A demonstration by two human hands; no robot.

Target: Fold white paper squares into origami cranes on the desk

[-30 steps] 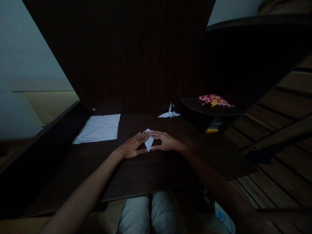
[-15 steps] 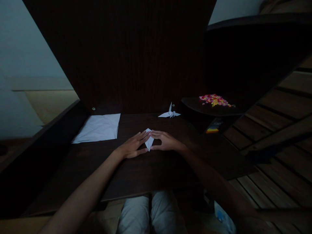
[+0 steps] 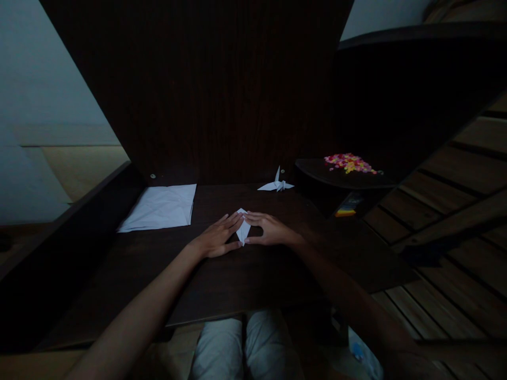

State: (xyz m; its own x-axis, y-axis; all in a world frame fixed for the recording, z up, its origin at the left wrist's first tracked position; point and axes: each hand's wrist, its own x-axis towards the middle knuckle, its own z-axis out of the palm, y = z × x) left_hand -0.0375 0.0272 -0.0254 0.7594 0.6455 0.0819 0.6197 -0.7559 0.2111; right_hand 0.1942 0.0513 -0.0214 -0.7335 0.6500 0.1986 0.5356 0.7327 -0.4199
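Note:
A small kite-shaped piece of folded white paper (image 3: 243,230) lies on the dark desk, its narrow point towards me. My left hand (image 3: 217,236) holds its left side, fingertips on the upper part and thumb at the lower tip. From the right, my right hand (image 3: 273,230) grips the same folded paper, its fingers at the top edge and its thumb by the bottom point. The fingertips cover part of the upper paper. Further back, against the desk's rear panel, sits a white origami crane (image 3: 277,184) with pointed wings, apart from both hands.
Flat white paper sheets (image 3: 160,207) lie at the back left of the desk (image 3: 237,287). On a low rounded shelf (image 3: 317,171) at the right is a heap of small pink, red and yellow pieces (image 3: 348,162). A raised side board (image 3: 79,227) bounds the desk on the left.

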